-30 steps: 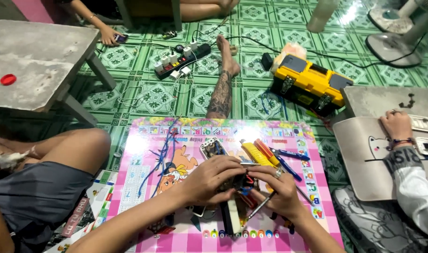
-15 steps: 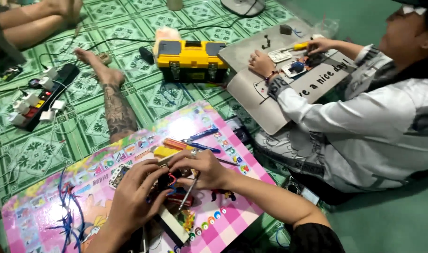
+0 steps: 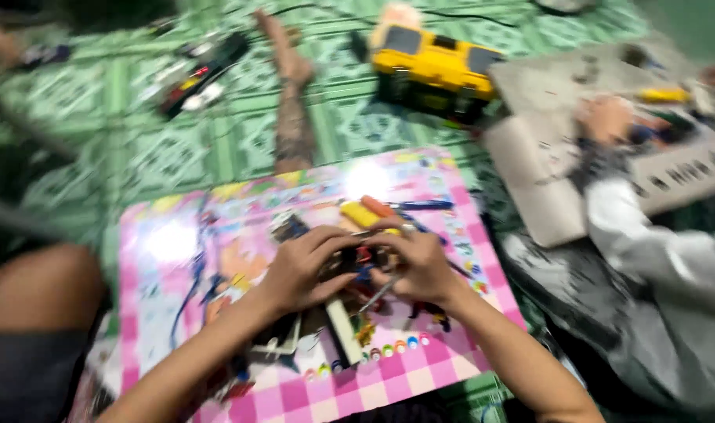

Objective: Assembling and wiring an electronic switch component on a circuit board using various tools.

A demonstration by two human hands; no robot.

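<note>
Printed board [image 3: 451,196]: pink checked edge with bright cartoon pictures, lying flat on the green floor under both hands.
Grey board [image 3: 545,204]: flat panel with dark lettering, on the floor at right.
Yellow case [image 3: 432,66]: boxy, black trim, beyond the boards.

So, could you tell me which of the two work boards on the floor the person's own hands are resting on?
The pink checkered board, under the left hand and right hand. The grey board lies to the right, under another person's hand.
</note>
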